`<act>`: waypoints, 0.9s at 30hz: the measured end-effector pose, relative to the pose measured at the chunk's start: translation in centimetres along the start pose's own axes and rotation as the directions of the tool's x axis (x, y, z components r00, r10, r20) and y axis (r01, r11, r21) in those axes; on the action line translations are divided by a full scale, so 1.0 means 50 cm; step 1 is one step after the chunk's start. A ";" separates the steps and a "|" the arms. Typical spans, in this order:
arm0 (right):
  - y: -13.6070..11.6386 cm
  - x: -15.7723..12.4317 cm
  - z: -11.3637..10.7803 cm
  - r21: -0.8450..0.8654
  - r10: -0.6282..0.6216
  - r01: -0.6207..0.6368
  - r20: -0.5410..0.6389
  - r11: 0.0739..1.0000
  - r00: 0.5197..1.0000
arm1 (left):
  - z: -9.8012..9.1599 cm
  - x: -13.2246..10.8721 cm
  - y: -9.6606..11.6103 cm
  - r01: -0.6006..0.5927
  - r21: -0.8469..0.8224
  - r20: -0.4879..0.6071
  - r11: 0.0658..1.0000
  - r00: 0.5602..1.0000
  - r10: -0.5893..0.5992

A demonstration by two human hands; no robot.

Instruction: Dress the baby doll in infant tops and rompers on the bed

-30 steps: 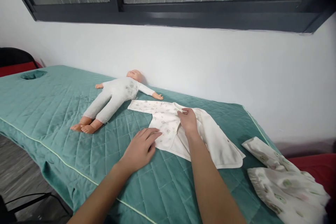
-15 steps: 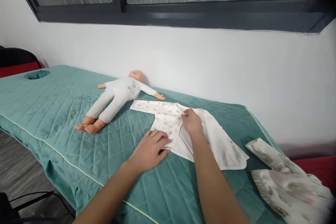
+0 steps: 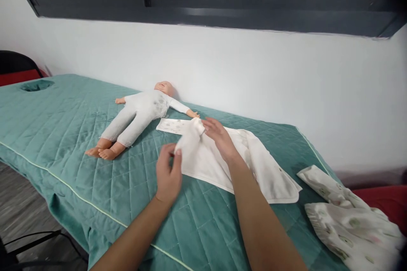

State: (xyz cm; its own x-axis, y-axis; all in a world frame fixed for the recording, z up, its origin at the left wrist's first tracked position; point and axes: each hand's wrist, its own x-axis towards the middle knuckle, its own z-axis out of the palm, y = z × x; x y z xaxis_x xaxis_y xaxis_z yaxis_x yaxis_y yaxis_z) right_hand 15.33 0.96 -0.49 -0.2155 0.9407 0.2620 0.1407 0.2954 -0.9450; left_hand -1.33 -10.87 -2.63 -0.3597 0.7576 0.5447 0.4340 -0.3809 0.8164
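Note:
A white baby shirt (image 3: 210, 164) with a small print lies spread on the green quilted bed cover, its plain inner side showing across the front. My left hand (image 3: 169, 172) is closed on the edge of the shirt's left front panel, which is lifted and folded back. At the top of that panel, the outstretched fingers of my right hand (image 3: 219, 135) rest beside a bunched bit of cloth; its thumb is hidden. A baby doll (image 3: 144, 108) in a white body lies on its back beyond the shirt's printed sleeve (image 3: 171, 126).
Folded printed baby clothing (image 3: 352, 224) sits at the right end of the green bed cover (image 3: 57, 135). A white wall (image 3: 254, 72) with a dark window frame (image 3: 203, 15) runs behind. Near the bed's far left end is a face hole (image 3: 37, 85).
The shirt's left front panel has been lifted and turned back, so its plain inside shows. My left hand rose and moved left; my right hand moved up and left, its fingers straightening.

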 end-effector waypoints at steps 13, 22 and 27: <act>0.045 -0.022 0.020 -0.768 -0.014 0.029 0.026 0.640 1.000 | 0.011 -0.004 -0.021 -0.250 0.283 0.180 0.926 0.962 0.205; 0.053 0.036 0.049 -0.906 0.129 0.044 0.107 0.422 0.986 | 0.026 -0.004 -0.021 -0.301 0.549 0.385 0.779 0.919 0.084; 0.059 0.057 0.049 -0.902 0.099 0.025 0.075 0.431 0.992 | 0.012 0.001 -0.014 -0.267 0.476 0.343 0.838 0.934 0.102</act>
State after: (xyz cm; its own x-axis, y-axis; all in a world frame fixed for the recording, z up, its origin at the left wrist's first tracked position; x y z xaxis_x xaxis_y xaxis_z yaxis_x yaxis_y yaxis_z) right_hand 12.78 4.13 -3.02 -0.2726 0.9501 0.1517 0.9267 0.3017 -0.2241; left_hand -1.16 -10.25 -3.29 -0.0076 0.8503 0.5263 0.8527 -0.2694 0.4476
